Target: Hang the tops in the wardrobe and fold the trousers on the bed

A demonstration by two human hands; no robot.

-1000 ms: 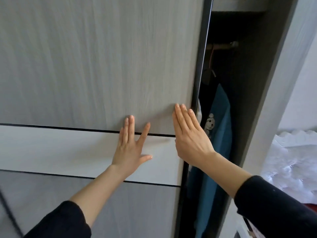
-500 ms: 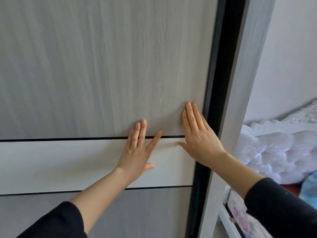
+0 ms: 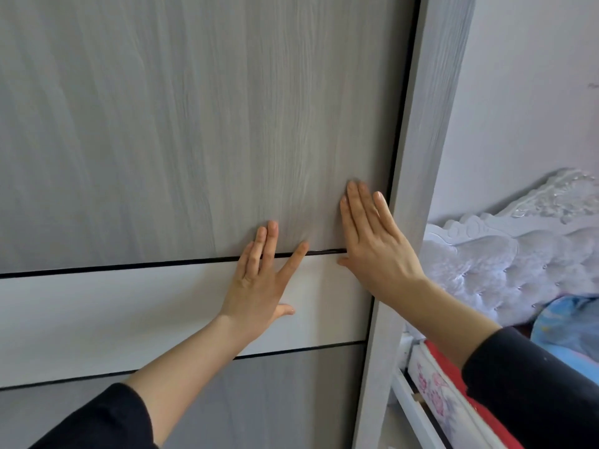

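Hands, left and right, press flat, fingers spread, against wardrobe door.

Both hands on wardrobe door, bed right

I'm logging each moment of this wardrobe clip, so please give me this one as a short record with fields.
door: grey wood-grain sliding wardrobe door with a white band, shut against the grey frame
left hand: flat on the door, fingers spread, empty
right hand: flat on the door by its right edge, empty
clothes: none in view
bed: white tufted headboard on the right
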